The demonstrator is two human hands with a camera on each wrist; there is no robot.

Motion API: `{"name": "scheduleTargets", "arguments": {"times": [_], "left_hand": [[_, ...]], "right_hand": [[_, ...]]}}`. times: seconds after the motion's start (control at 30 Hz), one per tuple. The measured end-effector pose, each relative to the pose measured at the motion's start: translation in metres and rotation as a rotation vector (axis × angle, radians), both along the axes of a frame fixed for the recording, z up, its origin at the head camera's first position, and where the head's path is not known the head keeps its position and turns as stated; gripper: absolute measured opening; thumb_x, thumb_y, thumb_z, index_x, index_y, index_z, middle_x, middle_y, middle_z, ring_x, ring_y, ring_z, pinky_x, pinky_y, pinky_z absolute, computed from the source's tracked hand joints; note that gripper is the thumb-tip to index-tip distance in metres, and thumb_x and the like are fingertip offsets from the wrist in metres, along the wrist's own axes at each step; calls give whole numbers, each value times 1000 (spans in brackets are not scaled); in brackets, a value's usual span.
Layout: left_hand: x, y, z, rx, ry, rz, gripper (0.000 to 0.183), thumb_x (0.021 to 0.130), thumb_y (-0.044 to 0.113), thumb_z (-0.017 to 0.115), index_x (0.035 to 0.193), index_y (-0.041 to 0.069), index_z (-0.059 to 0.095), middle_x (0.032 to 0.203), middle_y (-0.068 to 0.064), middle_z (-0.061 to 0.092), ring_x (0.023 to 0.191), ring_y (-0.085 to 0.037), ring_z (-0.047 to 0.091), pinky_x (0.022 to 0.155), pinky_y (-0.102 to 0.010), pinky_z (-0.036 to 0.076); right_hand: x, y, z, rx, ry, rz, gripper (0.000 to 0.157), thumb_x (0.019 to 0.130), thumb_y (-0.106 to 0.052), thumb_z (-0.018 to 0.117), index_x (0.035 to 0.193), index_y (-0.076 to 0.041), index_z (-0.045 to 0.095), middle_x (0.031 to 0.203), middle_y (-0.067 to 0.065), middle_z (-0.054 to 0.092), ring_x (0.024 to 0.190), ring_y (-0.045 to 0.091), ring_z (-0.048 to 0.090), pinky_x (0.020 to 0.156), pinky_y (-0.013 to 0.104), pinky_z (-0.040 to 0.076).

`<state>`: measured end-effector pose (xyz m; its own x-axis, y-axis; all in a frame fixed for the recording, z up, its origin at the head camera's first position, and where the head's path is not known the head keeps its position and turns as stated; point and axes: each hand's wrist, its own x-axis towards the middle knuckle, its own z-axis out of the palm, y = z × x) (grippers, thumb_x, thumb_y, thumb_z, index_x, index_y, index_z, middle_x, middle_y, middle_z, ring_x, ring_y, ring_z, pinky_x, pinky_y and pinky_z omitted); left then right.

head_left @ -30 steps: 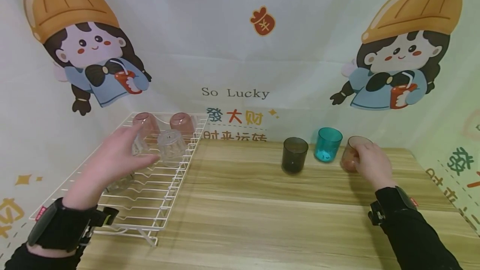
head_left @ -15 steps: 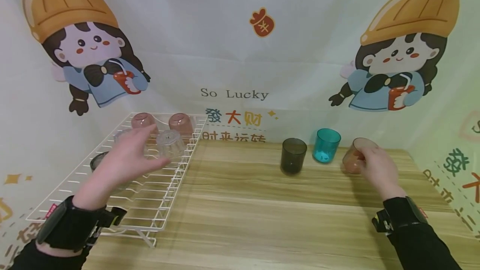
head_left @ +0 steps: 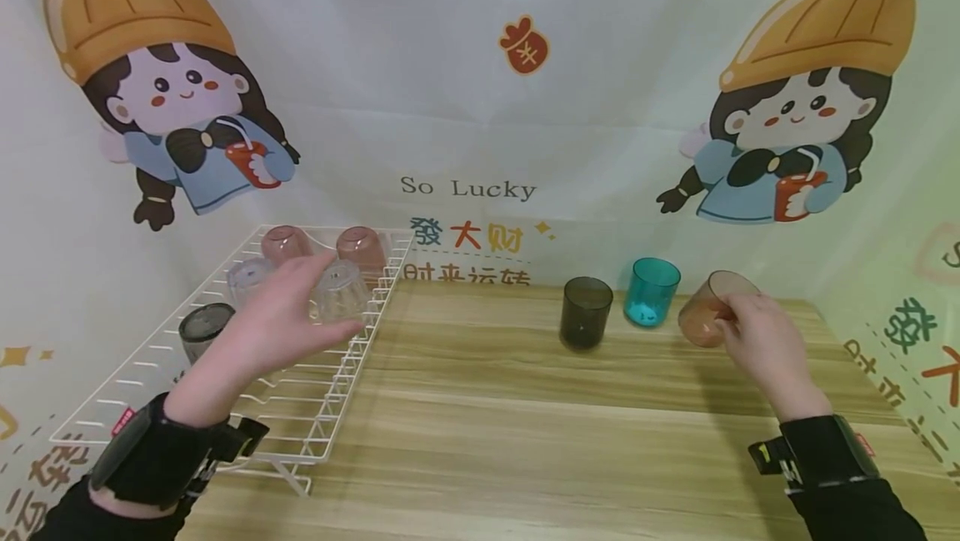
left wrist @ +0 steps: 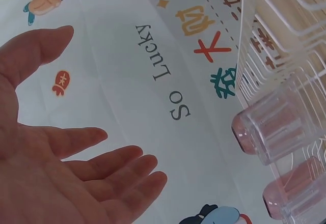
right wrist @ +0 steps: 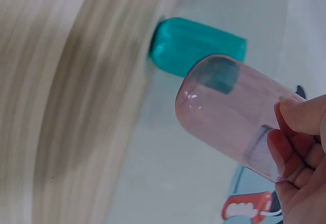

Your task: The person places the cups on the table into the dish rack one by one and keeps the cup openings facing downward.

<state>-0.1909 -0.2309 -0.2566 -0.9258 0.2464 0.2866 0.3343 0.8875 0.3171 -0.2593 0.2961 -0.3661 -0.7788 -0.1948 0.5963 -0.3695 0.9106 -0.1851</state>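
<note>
My right hand (head_left: 765,349) pinches a see-through pink cup (right wrist: 224,112) by its rim. That cup is tilted, and its base is off the table in the right wrist view. A teal cup (head_left: 652,295) stands upright just left of it, and a dark grey cup (head_left: 587,313) stands further left. Over the white wire rack (head_left: 300,459), my left hand (head_left: 273,316) is spread with nothing in it. Upside down on the rack are two pink cups (head_left: 362,251) at the back, clear cups (head_left: 342,291) before them, and a dark glass (head_left: 204,326) partly behind my left hand.
The wooden table (head_left: 525,441) runs between the rack and the standing cups. Behind it hangs a printed cloth backdrop (head_left: 465,66), and a printed cloth side (head_left: 922,291) borders the table's right edge.
My left hand has moved right over the rack, uncovering the dark glass. The right hand has shifted slightly right and nearer, and the pink cup in it is now lifted and tilted more.
</note>
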Motion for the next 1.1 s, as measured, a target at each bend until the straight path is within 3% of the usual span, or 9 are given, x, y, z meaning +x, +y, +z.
{"name": "scheduleTargets", "arguments": {"times": [0.17,0.43,0.6,0.77,1.1], "left_hand": [[1,7,-1,31,47,-31,82,76,34,77,142,5,37,136,-19,49,125,-40,43,98,-60,39],[1,21,1,78,30,-57,89,75,30,78,146,3,31,143,-20,43,129,-40,41,104,-59,36],[2,30,-1,105,26,-60,89,76,31,77,146,1,30,146,-21,38,133,-40,36,106,-58,33],[3,41,-1,140,36,-68,91,76,33,77,147,2,28,147,-20,36,134,-39,34,108,-57,31],[6,58,1,170,67,-102,95,75,34,78,148,5,26,149,-18,34,136,-36,33,110,-55,29]], "right_hand": [[6,-7,6,-11,36,24,15,78,3,70,88,3,60,80,20,63,77,36,55,69,50,44],[16,-22,22,-52,57,65,16,77,4,71,90,2,62,82,18,64,81,32,54,68,46,43],[22,-33,30,-112,66,93,15,78,5,70,91,2,62,81,17,64,81,31,54,82,50,44],[26,-44,37,-160,100,153,19,77,8,69,94,3,62,83,17,65,80,31,57,104,55,33],[36,-71,50,-196,180,245,20,75,10,71,92,2,64,83,14,66,80,29,60,109,51,31]]}}
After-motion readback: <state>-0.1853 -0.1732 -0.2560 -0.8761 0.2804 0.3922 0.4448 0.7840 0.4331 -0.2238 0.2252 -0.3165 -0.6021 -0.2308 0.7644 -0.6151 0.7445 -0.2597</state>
